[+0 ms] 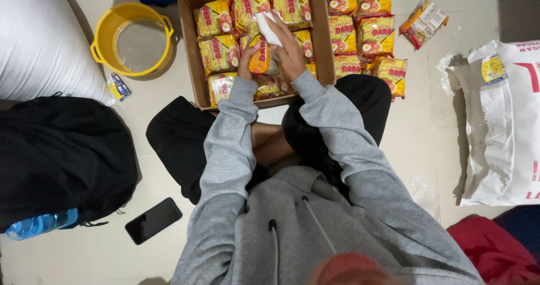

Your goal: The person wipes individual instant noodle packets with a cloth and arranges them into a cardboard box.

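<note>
I sit cross-legged on the floor in a grey hoodie. In front of me an open cardboard box [188,43] holds several yellow noodle packets [214,18] laid flat in rows. My left hand [248,57] grips one yellow packet [260,60] standing on edge over the middle of the box. My right hand [287,46] is just beside it and holds a small white bag [267,27] above the packets. Both hands almost touch each other.
More yellow packets [376,35] lie in rows right of the box, one loose packet [424,21] farther right. A yellow bucket [104,35] stands left. A white sack [39,43], black backpack [62,155], blue bottle [39,224], phone [153,220], white plastic bag [506,127] surround me.
</note>
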